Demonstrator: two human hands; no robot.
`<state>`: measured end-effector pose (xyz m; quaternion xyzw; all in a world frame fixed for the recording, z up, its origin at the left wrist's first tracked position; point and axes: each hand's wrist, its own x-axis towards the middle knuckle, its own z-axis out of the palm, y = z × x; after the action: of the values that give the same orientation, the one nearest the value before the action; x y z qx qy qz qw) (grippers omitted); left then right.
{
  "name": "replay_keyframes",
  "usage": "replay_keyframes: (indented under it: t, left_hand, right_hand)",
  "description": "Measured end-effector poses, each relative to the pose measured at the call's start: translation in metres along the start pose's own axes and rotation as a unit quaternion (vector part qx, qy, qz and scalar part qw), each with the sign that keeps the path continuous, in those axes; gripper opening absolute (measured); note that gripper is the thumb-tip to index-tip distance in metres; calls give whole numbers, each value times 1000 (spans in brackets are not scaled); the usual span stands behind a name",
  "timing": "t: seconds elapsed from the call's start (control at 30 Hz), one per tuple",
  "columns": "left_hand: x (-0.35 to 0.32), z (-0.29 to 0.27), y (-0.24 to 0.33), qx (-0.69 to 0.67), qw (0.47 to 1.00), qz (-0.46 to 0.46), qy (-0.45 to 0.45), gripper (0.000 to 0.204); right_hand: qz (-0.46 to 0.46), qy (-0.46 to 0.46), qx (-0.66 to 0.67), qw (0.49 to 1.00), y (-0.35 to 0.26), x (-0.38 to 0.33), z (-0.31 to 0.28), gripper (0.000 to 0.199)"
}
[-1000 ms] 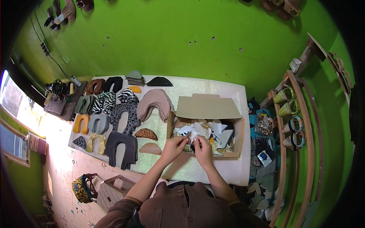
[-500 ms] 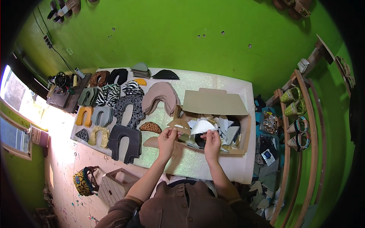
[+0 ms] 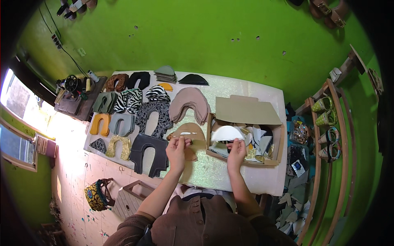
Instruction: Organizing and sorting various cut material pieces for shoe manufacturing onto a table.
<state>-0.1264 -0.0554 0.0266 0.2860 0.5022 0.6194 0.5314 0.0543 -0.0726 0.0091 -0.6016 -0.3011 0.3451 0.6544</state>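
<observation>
The left hand pinches a brown half-circle by its lower edge, thumb and fingers together on it, so that most of the piece reaches out from the fingertips toward 1 o'clock, its curved side facing 12 and a few pale slits running across it. The right hand, well apart from the left at about its 3 o'clock, grips a white half-circle the same way: its fingertips close on the lower edge, right of the middle, and the piece extends from them toward 11 o'clock, arch upward. The white piece is in front of the open cardboard box, whose flap leans back toward 12 and whose inside is heaped with scraps; whether it touches any of them I cannot tell. On the table, a pale tan half-circle lies just beside the left hand at 3 o'clock, and a leopard-print piece shows near 11 o'clock, partly hidden. A dusty-pink curved stack sits beyond the brown piece at 12 o'clock, while a dark grey U-shaped stack lies at 9 o'clock from the left hand.
</observation>
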Motion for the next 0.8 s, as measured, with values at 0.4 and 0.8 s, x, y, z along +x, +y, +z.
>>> replay_keyframes:
  t: [0.4, 0.8]
  left_hand:
    - [3, -44, 11, 121, 984, 32, -123, 16]
    - [13, -98, 21, 232, 947, 84, -206, 13]
  right_hand:
    - [-300, -143, -273, 903, -28, -52, 65, 7]
    - [-342, -159, -233, 896, -15, -104, 116, 7]
